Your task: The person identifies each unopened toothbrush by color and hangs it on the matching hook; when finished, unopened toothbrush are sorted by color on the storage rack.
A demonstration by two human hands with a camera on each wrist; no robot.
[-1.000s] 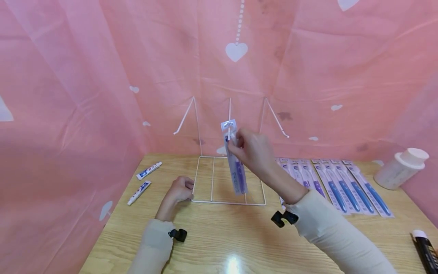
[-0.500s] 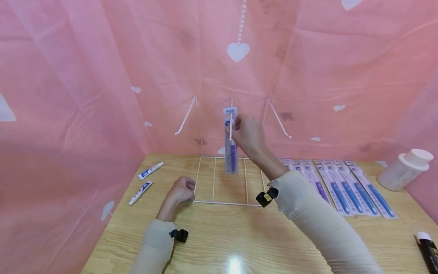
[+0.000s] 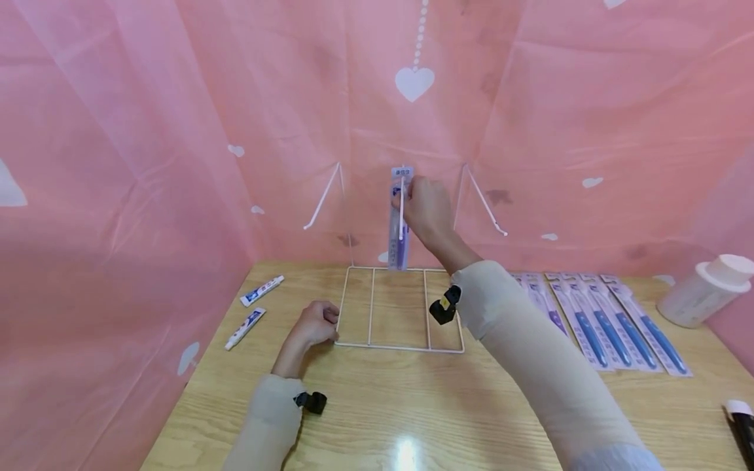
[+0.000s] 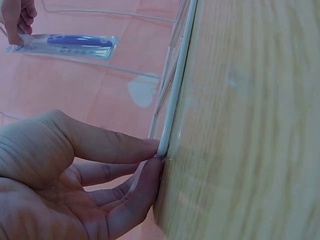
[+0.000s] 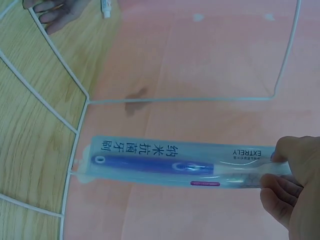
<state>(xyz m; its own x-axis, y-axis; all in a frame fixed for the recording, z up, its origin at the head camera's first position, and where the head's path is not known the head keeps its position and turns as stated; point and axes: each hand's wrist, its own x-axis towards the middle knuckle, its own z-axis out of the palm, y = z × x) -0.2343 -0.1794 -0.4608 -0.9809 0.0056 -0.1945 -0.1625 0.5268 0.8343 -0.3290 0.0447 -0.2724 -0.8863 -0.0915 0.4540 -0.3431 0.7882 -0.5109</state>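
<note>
A packaged purple toothbrush (image 3: 397,255) hangs upright along the middle prong (image 3: 402,219) of a white wire rack (image 3: 400,347). Near its top my right hand (image 3: 431,208) pinches the package between thumb and fingers. The prong passes in front of the package in the head view. The right wrist view shows the clear wrapper and the purple handle of the toothbrush (image 5: 150,164). My left hand (image 3: 315,324) pinches the front left corner of the rack's base; in the left wrist view, thumb and fingertips of the left hand (image 4: 50,155) meet on the wire.
Two outer prongs of the rack bear nothing. Several packaged toothbrushes (image 3: 595,320), purple and blue, lie in a row on the right of the wooden table (image 3: 365,412). Two toothpaste tubes (image 3: 262,291) lie left. A white bottle (image 3: 703,291) and a black marker-like tube (image 3: 741,425) are far right.
My right hand has moved up and back along the middle prong with the toothbrush, which has swung from tilted to upright. The left hand has kept its grip on the rack.
</note>
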